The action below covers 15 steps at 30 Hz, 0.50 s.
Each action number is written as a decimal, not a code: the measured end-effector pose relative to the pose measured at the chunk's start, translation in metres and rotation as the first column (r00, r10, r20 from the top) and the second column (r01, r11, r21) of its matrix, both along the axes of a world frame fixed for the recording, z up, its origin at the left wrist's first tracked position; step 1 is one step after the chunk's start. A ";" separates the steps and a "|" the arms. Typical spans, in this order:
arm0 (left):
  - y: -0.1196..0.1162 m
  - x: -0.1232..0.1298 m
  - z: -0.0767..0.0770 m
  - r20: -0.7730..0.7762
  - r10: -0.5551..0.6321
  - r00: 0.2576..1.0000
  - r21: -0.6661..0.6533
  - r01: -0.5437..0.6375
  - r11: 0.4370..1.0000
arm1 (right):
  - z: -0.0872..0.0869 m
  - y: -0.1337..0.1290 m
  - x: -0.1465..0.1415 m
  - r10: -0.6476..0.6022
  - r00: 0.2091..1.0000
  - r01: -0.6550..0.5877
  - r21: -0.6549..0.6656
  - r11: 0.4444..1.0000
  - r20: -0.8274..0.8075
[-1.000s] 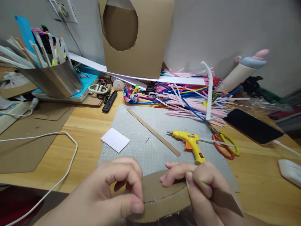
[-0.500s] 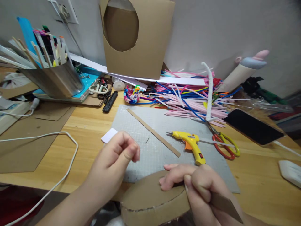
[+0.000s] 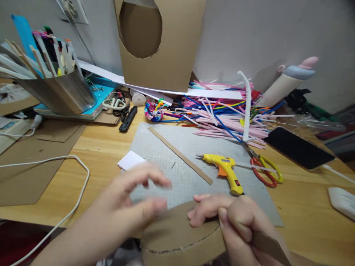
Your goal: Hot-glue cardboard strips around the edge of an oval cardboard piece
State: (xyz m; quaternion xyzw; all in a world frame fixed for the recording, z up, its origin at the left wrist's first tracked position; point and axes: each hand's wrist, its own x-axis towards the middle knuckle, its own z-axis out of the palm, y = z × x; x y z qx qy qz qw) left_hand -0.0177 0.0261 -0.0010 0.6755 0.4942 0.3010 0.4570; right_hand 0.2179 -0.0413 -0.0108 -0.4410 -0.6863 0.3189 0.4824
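A rounded cardboard piece [image 3: 172, 232] with a strip wall along its curved edge is at the bottom centre, partly cut off by the frame. My right hand [image 3: 235, 225] grips its right side, thumb and bent fingers pressing the wall strip to the edge. The strip's loose end [image 3: 270, 247] sticks out past my palm to the lower right. My left hand [image 3: 138, 199], blurred by motion, hovers at the piece's left side with thumb and fingers apart and nothing between them.
A yellow glue gun [image 3: 224, 166], a narrow cardboard strip [image 3: 180, 155] and scissors [image 3: 263, 171] lie on or by the grey cutting mat [image 3: 155, 147]. Behind are pipe cleaners [image 3: 222, 118], a cardboard panel with a round hole [image 3: 174, 55] and a metal holder [image 3: 63, 92]. A phone [image 3: 299, 147] lies right.
My left hand has opened from closed fingers and moved down toward the cardboard piece. My right hand keeps its grip. The view has shifted slightly.
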 end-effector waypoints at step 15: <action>-0.028 0.007 0.023 0.068 -0.323 0.944 -0.239 0.330 0.913 | 0.009 0.002 -0.010 -0.066 0.998 0.066 0.019 0.998 0.020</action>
